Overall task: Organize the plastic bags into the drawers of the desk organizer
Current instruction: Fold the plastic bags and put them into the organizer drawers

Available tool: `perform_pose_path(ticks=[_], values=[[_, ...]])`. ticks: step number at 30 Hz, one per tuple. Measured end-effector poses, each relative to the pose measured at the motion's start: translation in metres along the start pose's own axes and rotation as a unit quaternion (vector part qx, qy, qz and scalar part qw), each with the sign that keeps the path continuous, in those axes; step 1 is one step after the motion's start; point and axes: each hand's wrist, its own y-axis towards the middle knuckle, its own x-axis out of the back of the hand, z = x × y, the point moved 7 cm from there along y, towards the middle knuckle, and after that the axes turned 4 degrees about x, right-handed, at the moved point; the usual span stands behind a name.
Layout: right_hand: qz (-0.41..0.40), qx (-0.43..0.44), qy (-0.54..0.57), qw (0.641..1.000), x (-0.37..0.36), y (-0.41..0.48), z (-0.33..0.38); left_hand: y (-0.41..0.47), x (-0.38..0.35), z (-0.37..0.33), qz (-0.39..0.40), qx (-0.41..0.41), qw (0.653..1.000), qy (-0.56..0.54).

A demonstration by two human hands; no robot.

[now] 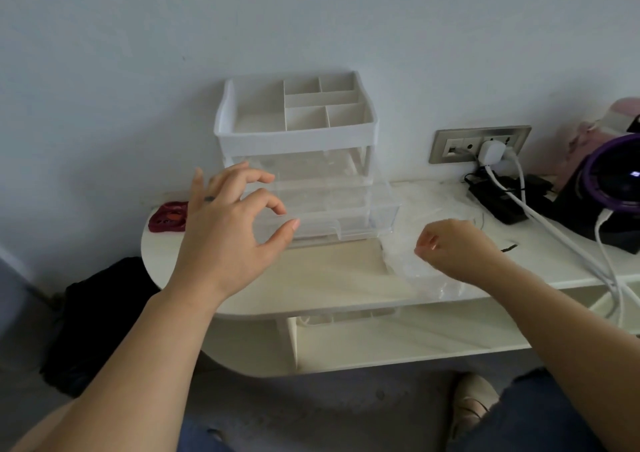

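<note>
Head view. Left hand: fingers loosely curved, holding nothing, just in front of desk organizer; clear drawers partly out beyond its fingertips. Right hand: fingers curled, gripping plastic bags lying beneath it on desk. White cables further right.

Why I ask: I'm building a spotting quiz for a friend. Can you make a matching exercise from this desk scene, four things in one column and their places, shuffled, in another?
Things:
1. desk organizer
2. plastic bags
3. dark red object
4. white plug

Places:
A. in the wall socket
B. at the left end of the desk
C. beneath the right hand
D. against the wall, mid-desk

Pairs: 1-D, 2-C, 3-B, 4-A.
</note>
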Motion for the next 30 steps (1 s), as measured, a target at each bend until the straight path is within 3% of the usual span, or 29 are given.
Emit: perform_pose_path(ticks=[3, 7, 8, 12, 14, 16, 18, 20, 22, 24, 26, 30], values=[[-0.023, -0.038, 0.203, 0.978, 0.026, -0.006, 0.002, 0.001, -0.001, -0.002, 0.003, -0.011, 1.0, -0.002], [-0.074, -0.093, 0.534, 0.837, 0.047, -0.017, 0.016, 0.001, -0.001, -0.007, -0.001, -0.01, 1.0, -0.012], [-0.1, -0.094, 0.561, 0.817, 0.054, -0.019, 0.022, 0.001, 0.0, -0.01, -0.009, -0.011, 1.0, -0.017], [-0.202, -0.034, 0.572, 0.794, 0.085, -0.026, 0.061, 0.005, 0.02, -0.028, -0.062, -0.03, 0.991, -0.116], [-0.245, 0.024, 0.562, 0.79, 0.101, -0.033, 0.089, 0.006, 0.025, -0.039, -0.024, -0.007, 0.973, -0.228], [-0.269, 0.082, 0.542, 0.792, 0.112, -0.04, 0.119, 0.009, 0.016, -0.043, 0.099, 0.07, 0.919, -0.375], [-0.278, 0.119, 0.509, 0.806, 0.115, -0.046, 0.14, 0.009, -0.001, -0.053, 0.242, 0.137, 0.804, -0.526], [-0.277, 0.149, 0.47, 0.825, 0.114, -0.048, 0.152, 0.013, -0.004, -0.059, 0.273, 0.183, 0.686, -0.649], [-0.263, 0.16, 0.405, 0.861, 0.108, -0.042, 0.161, 0.021, -0.003, -0.056, 0.246, 0.198, 0.593, -0.741], [-0.247, 0.164, 0.329, 0.896, 0.103, -0.036, 0.167, 0.028, -0.004, -0.049, 0.211, 0.223, 0.566, -0.765], [-0.228, 0.176, 0.289, 0.913, 0.096, -0.028, 0.169, 0.031, -0.007, -0.037, 0.192, 0.247, 0.589, -0.745], [-0.217, 0.14, 0.396, 0.881, 0.1, -0.007, 0.144, 0.032, 0.001, -0.024, 0.255, 0.217, 0.565, -0.755]])
